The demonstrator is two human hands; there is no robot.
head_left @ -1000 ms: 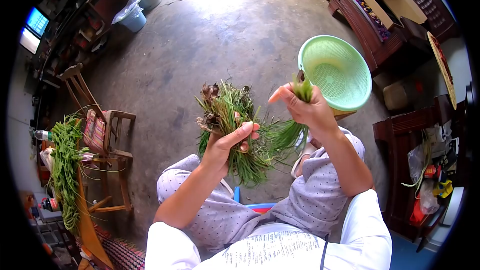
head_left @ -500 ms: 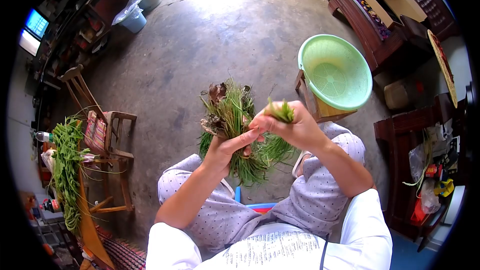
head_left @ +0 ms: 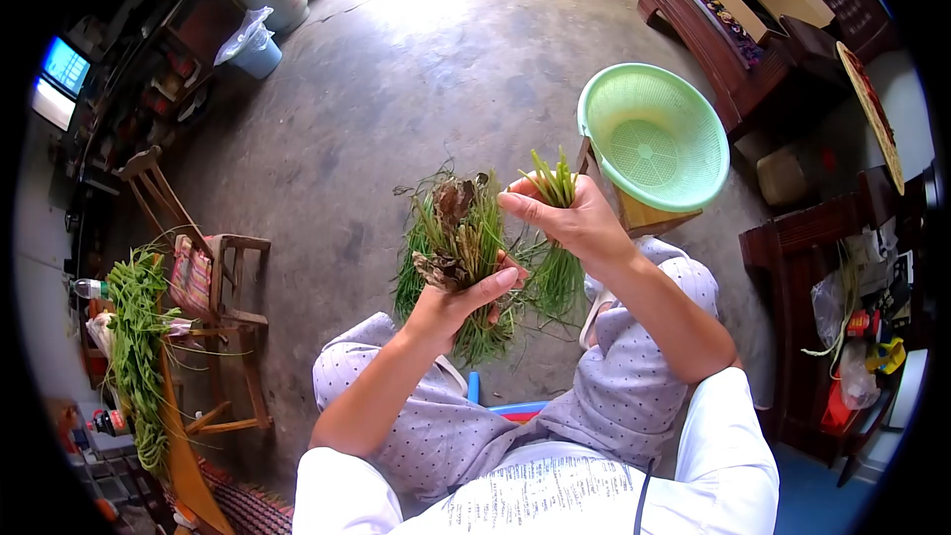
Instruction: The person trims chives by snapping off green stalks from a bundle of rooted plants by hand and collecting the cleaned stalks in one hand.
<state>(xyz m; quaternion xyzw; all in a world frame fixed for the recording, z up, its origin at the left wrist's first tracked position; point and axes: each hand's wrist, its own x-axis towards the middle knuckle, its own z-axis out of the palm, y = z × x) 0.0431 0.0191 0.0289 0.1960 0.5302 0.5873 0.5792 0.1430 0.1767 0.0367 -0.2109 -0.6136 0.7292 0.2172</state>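
So my left hand (head_left: 464, 303) is wrapped around the messy bundle (head_left: 479, 243) of greens, thumb across the front. Looks like I've got it by the middle so the ends stay loose, with brown withered leaves (head_left: 456, 200) poking out at the top and grassy green ones drooping underneath.

My right hand (head_left: 586, 222) is closed around the small bunch (head_left: 557, 282), thumb and fingers pressed together near the pale stem ends. Those ends stick up past my grip and the long leaves hang down. My guess is that gripping up there keeps the stems lined up, and the limp leaves just fall out of the way.

Both lots are out in front of me over the floor (head_left: 396, 129), between my knees, side by side, probably so each hand can get at the other's stuff. The green colander (head_left: 649, 139) is on a wooden stool (head_left: 649, 219) just past my right hand, which seems like a handy spot, within easy reach.
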